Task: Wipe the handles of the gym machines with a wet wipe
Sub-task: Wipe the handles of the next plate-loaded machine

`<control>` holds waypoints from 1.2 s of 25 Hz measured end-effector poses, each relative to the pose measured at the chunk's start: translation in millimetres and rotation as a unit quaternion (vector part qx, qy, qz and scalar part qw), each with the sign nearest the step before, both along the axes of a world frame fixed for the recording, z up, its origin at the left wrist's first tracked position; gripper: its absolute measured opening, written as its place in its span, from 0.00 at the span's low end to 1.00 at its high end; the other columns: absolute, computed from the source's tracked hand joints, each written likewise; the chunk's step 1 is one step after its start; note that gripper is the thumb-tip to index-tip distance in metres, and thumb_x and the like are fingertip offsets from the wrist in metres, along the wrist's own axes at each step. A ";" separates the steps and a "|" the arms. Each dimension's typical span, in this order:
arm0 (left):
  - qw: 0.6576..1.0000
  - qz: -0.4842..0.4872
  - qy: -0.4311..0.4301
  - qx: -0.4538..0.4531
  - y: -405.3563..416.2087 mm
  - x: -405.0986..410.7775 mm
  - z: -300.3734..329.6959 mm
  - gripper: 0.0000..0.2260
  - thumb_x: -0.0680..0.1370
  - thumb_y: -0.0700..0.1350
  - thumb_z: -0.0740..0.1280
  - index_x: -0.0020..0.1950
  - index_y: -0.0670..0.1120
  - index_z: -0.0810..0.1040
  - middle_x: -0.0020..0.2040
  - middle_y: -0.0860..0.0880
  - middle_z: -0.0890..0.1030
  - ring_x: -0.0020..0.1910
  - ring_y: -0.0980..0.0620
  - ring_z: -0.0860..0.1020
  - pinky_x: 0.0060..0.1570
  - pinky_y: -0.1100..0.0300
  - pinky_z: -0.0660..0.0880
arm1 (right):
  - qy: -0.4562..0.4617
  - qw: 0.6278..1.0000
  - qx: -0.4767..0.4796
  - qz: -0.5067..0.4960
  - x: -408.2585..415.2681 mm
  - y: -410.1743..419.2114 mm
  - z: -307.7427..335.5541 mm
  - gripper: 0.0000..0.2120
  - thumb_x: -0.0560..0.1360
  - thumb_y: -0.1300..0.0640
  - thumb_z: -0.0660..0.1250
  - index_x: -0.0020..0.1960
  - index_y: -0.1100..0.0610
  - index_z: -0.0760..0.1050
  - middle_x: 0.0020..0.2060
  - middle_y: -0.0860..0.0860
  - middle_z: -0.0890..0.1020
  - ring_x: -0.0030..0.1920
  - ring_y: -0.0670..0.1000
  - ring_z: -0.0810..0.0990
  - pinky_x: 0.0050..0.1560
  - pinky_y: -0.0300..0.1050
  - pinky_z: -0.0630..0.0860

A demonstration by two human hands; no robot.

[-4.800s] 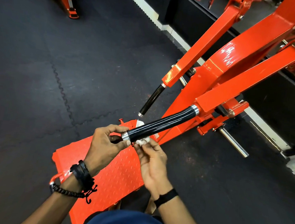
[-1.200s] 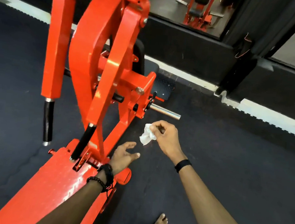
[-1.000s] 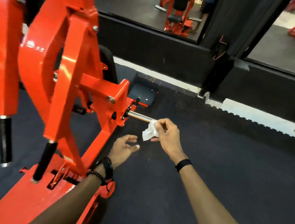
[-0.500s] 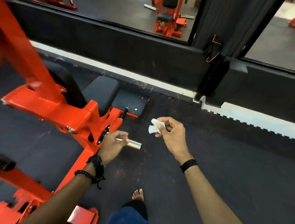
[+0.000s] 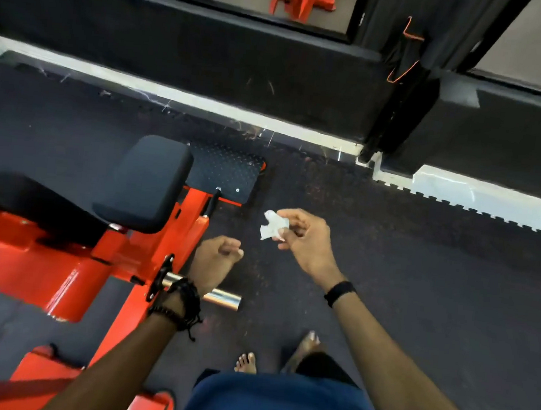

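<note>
A crumpled white wet wipe is pinched between the thumb and fingertips of my right hand, held out over the dark floor. My left hand hovers just above and beyond the chrome peg, fingers curled in, holding nothing and not touching the peg. The peg juts right from the orange machine frame. None of the machine's black grip handles show in this view.
A black seat pad sits on the orange frame, with a black tread plate behind it. A black wall base and a white floor strip run across the back. My bare feet stand on the rubber floor.
I walked around the machine's right side and my view dropped. My left hand gripped the chrome peg half a second ago and has let go. My right hand keeps the wipe.
</note>
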State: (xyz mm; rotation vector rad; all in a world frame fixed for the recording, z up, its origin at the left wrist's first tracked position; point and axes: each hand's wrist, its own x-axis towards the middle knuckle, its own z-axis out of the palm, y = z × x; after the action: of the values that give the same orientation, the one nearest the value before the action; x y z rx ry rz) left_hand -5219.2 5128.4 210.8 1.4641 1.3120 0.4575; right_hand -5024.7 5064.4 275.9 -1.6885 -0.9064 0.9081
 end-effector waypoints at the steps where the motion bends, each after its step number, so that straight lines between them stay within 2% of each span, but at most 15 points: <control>1: 1.000 0.004 0.012 -0.011 10.3 5.5 -6.6 0.09 0.66 0.51 0.70 0.45 0.53 0.81 0.40 0.49 0.84 0.38 0.52 0.80 0.52 0.53 0.77 | 0.001 1.000 -0.015 0.002 8.5 12.7 -8.1 0.13 0.75 0.71 0.68 0.54 0.56 0.80 0.46 0.55 0.85 0.43 0.54 0.85 0.38 0.46 0.83; 3: 0.998 0.027 0.042 -0.030 31.3 17.1 -19.6 0.09 0.66 0.51 0.71 0.46 0.52 0.81 0.41 0.48 0.84 0.40 0.49 0.81 0.54 0.50 0.78 | -0.007 1.000 -0.024 0.011 28.7 42.6 -19.9 0.13 0.74 0.70 0.69 0.52 0.55 0.81 0.44 0.54 0.85 0.43 0.54 0.85 0.37 0.47 0.83; 5: 0.996 0.043 0.060 -0.039 51.6 30.7 -31.1 0.06 0.71 0.46 0.73 0.47 0.49 0.82 0.41 0.46 0.84 0.42 0.48 0.81 0.55 0.49 0.78 | -0.012 0.999 -0.016 0.026 53.1 75.6 -31.9 0.11 0.74 0.69 0.70 0.51 0.56 0.82 0.43 0.55 0.86 0.43 0.57 0.85 0.39 0.53 0.84; 7: 0.994 0.066 0.088 -0.030 80.1 49.5 -43.2 0.05 0.74 0.39 0.74 0.49 0.44 0.82 0.44 0.44 0.84 0.45 0.46 0.82 0.55 0.51 0.77 | -0.030 0.998 -0.014 0.061 80.9 117.9 -41.2 0.13 0.73 0.68 0.71 0.47 0.51 0.82 0.40 0.52 0.85 0.40 0.58 0.85 0.41 0.57 0.83; 9: 0.986 0.087 0.140 -0.028 104.9 69.0 -48.5 0.08 0.75 0.38 0.73 0.54 0.40 0.82 0.49 0.41 0.84 0.51 0.42 0.82 0.54 0.53 0.76 | -0.055 0.994 -0.032 0.093 109.6 160.5 -45.2 0.14 0.73 0.67 0.71 0.44 0.46 0.81 0.40 0.49 0.85 0.39 0.56 0.84 0.42 0.56 0.82; 14: 0.955 0.073 0.283 -0.051 151.5 111.2 -43.9 0.19 0.78 0.48 0.69 0.66 0.42 0.76 0.65 0.42 0.78 0.64 0.42 0.76 0.61 0.51 0.71 | -0.106 0.969 -0.061 0.214 150.1 245.4 -59.6 0.10 0.72 0.64 0.72 0.44 0.48 0.82 0.41 0.50 0.84 0.39 0.47 0.80 0.41 0.39 0.77; 16: 0.944 0.091 0.306 -0.086 163.3 122.0 -47.9 0.24 0.76 0.56 0.64 0.67 0.43 0.75 0.66 0.41 0.77 0.65 0.41 0.75 0.62 0.49 0.71 | -0.116 0.952 -0.092 0.269 149.3 278.0 -73.7 0.10 0.72 0.63 0.72 0.43 0.47 0.81 0.41 0.52 0.84 0.39 0.50 0.81 0.41 0.40 0.75; 18: 0.932 0.101 0.327 -0.121 178.6 127.9 -57.7 0.31 0.70 0.61 0.56 0.66 0.44 0.75 0.66 0.42 0.77 0.65 0.41 0.75 0.64 0.49 0.70 | -0.112 0.938 -0.112 0.307 140.4 312.9 -89.4 0.09 0.72 0.62 0.72 0.43 0.47 0.81 0.42 0.52 0.84 0.40 0.52 0.81 0.42 0.42 0.77; 20: 0.916 0.091 0.367 -0.134 202.1 129.7 -80.5 0.30 0.69 0.62 0.54 0.64 0.47 0.76 0.64 0.44 0.78 0.65 0.42 0.75 0.63 0.48 0.70 | -0.112 0.927 -0.135 0.332 129.3 346.0 -116.7 0.10 0.72 0.64 0.72 0.45 0.49 0.82 0.43 0.50 0.84 0.41 0.50 0.81 0.42 0.40 0.78; 23: 0.902 0.103 0.406 -0.105 237.6 125.4 -137.5 0.22 0.70 0.58 0.59 0.56 0.46 0.79 0.53 0.43 0.82 0.54 0.39 0.80 0.53 0.45 0.73 | -0.117 0.919 -0.167 0.337 112.0 384.9 -181.1 0.13 0.71 0.67 0.72 0.46 0.50 0.82 0.42 0.48 0.84 0.41 0.49 0.82 0.41 0.36 0.77; 26: 0.884 0.086 0.457 -0.049 282.5 104.4 -237.1 0.20 0.64 0.55 0.63 0.47 0.43 0.79 0.42 0.41 0.80 0.40 0.38 0.80 0.40 0.45 0.75 | -0.099 0.917 -0.203 0.330 100.3 427.4 -285.9 0.17 0.71 0.69 0.71 0.45 0.46 0.81 0.42 0.47 0.84 0.41 0.48 0.83 0.44 0.44 0.81; 28: 0.864 0.040 0.497 -0.072 305.8 87.6 -324.0 0.23 0.60 0.54 0.70 0.49 0.42 0.79 0.44 0.40 0.78 0.41 0.38 0.78 0.42 0.43 0.76 | -0.111 0.909 -0.218 0.337 91.7 448.6 -373.2 0.16 0.71 0.68 0.71 0.46 0.47 0.82 0.43 0.49 0.84 0.42 0.49 0.83 0.46 0.51 0.81; 30: 0.836 0.022 0.539 -0.101 320.2 71.9 -391.4 0.33 0.57 0.53 0.78 0.58 0.41 0.78 0.53 0.38 0.77 0.50 0.36 0.77 0.51 0.38 0.74 | -0.104 0.909 -0.221 0.338 77.0 466.9 -438.2 0.14 0.71 0.69 0.70 0.48 0.51 0.83 0.44 0.50 0.85 0.43 0.46 0.82 0.49 0.47 0.81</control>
State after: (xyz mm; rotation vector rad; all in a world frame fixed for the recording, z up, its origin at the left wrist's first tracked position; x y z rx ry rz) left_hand -5147.3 5448.6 -180.5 1.5329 2.1730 -0.5978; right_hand -4947.7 5531.3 -162.2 -1.9003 -1.5786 1.4992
